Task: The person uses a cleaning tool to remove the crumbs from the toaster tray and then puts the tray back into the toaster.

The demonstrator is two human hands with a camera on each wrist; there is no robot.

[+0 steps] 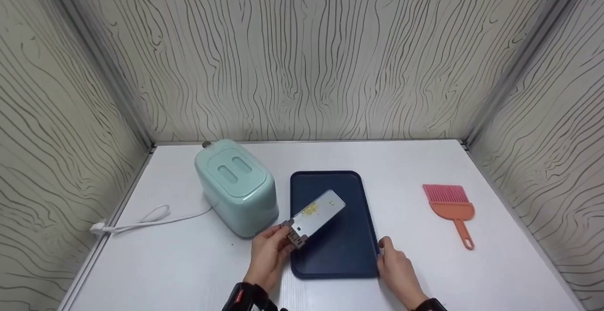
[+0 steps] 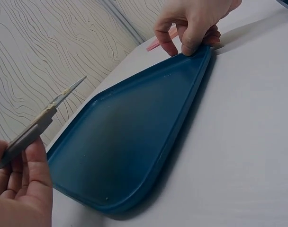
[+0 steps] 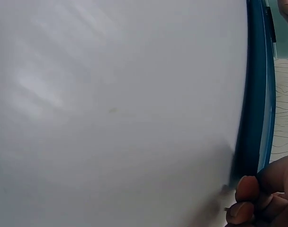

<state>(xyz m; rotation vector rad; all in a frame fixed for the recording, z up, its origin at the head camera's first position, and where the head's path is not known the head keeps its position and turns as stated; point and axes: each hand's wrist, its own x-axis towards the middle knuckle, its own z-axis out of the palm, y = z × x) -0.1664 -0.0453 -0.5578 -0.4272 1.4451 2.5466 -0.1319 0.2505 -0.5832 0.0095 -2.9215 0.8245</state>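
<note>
My left hand [image 1: 271, 254] grips the grey slotted end of a toaster crumb tray [image 1: 325, 211]. Yellow crumbs lie on its pale metal plate, which is held above the dark blue tray [image 1: 337, 254]. In the left wrist view the crumb tray [image 2: 32, 130] appears nearly edge-on, between thumb and fingers. My right hand [image 1: 396, 266] pinches the blue tray's rim near its front right corner; the left wrist view shows thumb and fingers on that corner [image 2: 198, 53]. A mint green toaster [image 1: 238, 188] stands left of the tray.
A small orange brush [image 1: 452, 211] with pink bristles lies on the white table at the right. The toaster's white cord and plug [image 1: 99, 227] extend to the left edge. Patterned walls [image 1: 302, 56] enclose the table at the back and sides.
</note>
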